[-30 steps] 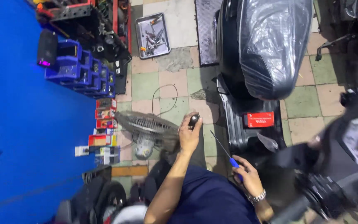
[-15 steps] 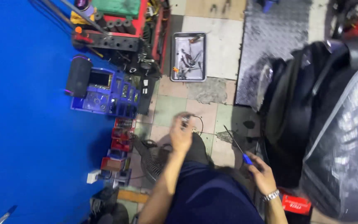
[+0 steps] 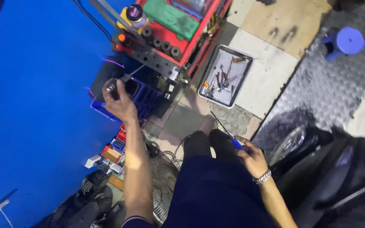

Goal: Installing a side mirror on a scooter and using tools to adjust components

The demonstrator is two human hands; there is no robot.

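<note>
Head view, looking down past dark blue knees. Closest in, on the right: right hand, with a shiny wrist band, wrapped tight around a screwdriver with a blue handle, thin tip pointing up and away. Same grip as a second ago, only drawn in nearer the knee.

Lower middle: a round wire fan lying on the floor. A second ago, left hand right above that fan. Now stretched far out, up to the blue bins. Left hand closed around a small dark thing, too blurry to tell more. So, small dark thing now held right at the bins, no longer by the lap.

Below the bins, along the blue wall: a row of little boxes, red, orange and white, flat and stacked close together.

Farther off: a shiny metal tray on the floor, full of small tools. Behind it, a red tool cart with a green lid on top. Far right corner: a small purple stool.
</note>
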